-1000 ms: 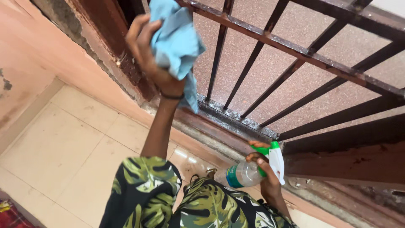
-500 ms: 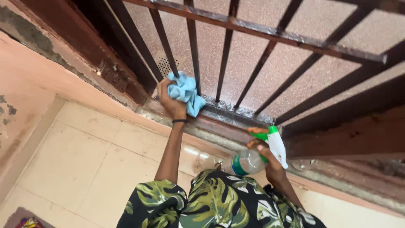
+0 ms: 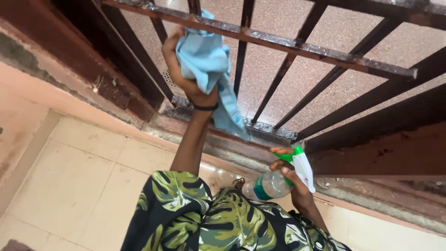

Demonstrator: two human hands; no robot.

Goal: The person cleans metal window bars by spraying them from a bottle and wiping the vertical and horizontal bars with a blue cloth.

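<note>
Two bare hands are at work against a rusty metal grille, seen from above by the head camera. The left hand is raised high on an outstretched arm, the forearm running straight up from a leaf-print sleeve to the wrist, which wears a thin dark band. Its fingers are clenched around a light blue cloth, which is bunched in the palm and pressed against a vertical bar just under the grille's upper crossbar. A loose tail of the cloth hangs down past the wrist toward the lower rail of the grille, ending close above it.

The right hand is held low and near the body, to the right of the raised arm, with the elbow bent and the wrist tucked in. It is grasping a clear spray bottle by the neck, fingers wrapped beneath the green and white trigger head, with one finger lying along the top of the green part. The bottle lies nearly level, its base pointing left toward the person's chest and its nozzle end toward the brown sill on the right. The two hands are well apart.

Beyond the bars lies a speckled reddish stone floor. Below and to the left, cream floor tiles meet a pinkish wall.
</note>
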